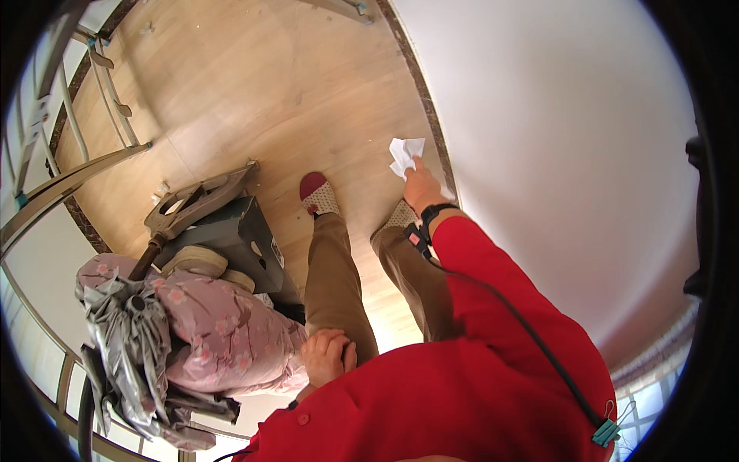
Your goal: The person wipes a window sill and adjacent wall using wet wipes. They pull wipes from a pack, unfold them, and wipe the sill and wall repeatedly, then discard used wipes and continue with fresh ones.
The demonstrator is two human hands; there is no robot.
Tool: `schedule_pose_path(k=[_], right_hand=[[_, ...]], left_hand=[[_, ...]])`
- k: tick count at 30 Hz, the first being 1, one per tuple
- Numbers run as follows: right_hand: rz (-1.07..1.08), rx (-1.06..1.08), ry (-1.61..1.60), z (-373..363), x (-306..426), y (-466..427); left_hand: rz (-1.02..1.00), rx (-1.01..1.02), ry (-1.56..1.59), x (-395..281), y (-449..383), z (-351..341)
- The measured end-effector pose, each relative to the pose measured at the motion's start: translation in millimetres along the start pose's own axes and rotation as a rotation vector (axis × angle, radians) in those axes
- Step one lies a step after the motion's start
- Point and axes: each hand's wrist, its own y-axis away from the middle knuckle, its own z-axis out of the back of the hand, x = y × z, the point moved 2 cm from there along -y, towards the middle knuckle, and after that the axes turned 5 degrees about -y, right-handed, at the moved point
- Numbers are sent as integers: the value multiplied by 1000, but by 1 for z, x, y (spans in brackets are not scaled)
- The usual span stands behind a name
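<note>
A crumpled white tissue (406, 155) is pinched between the thumb and fingers of my right hand (421, 183), which reaches out low beside the white wall, above my slippered foot. My left hand (328, 355) rests on my left thigh, its fingers curled and nothing seen in it; its palm is hidden. Beside that hand lies a pink floral fabric bundle (219, 329). A patterned slipper with a dark red toe (317, 193) is on my left foot, on the wood-look floor (248, 86).
At the left, a dark box (231, 237) stands with shoes (195, 261) and a chair base (202, 199) by it. A folded grey umbrella (130, 341) lies against the floral bundle. Metal racks (86, 167) stand at the upper left. The white wall (537, 144) rises close on my right.
</note>
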Motion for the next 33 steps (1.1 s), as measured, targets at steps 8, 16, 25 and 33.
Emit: schedule_pose_path(k=[8,16,25,33], right_hand=[[50,224,-47,-13,-8,-116],[-83,-86,-249,99,64,33],[809,-190,-352,379,207,263],[837,-22,-249,502,154,389]], left_hand=[[-64,-104,-27,19,12,-14],[61,-6,36,13,10,-9],[-82,506,278,-29,-37,95],[-261,365,520,-162,-104,340]])
